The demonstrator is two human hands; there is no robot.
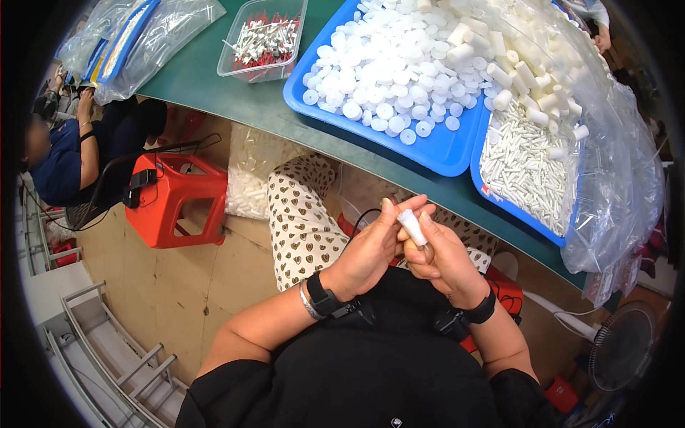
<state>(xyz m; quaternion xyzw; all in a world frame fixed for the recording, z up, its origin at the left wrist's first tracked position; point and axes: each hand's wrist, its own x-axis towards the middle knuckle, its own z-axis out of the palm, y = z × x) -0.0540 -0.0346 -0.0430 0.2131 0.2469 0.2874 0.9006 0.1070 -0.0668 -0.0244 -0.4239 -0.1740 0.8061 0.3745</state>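
Observation:
Above my lap, just off the table's near edge, my right hand (448,262) is closed around a small white cylinder (412,227) with a translucent, wider end, held at a tilt. The part inside the fist is hidden. My left hand (365,258) is beside it, its fingers stretched out behind the cylinder's upper end and its thumb raised. Whether the left fingertips touch the cylinder I cannot tell. On the table beyond, a blue tray (457,162) carries a heap of translucent white discs (385,78) and thick white foam-like cylinders (524,75).
A second blue tray (524,214) holds thin white rods (524,153), with plastic sheeting (621,164) draped alongside. A clear box (267,71) of red and white pieces stands at the far left. Below are a red stool (178,200), a bag (246,192), a fan (621,346) and a seated person (68,160).

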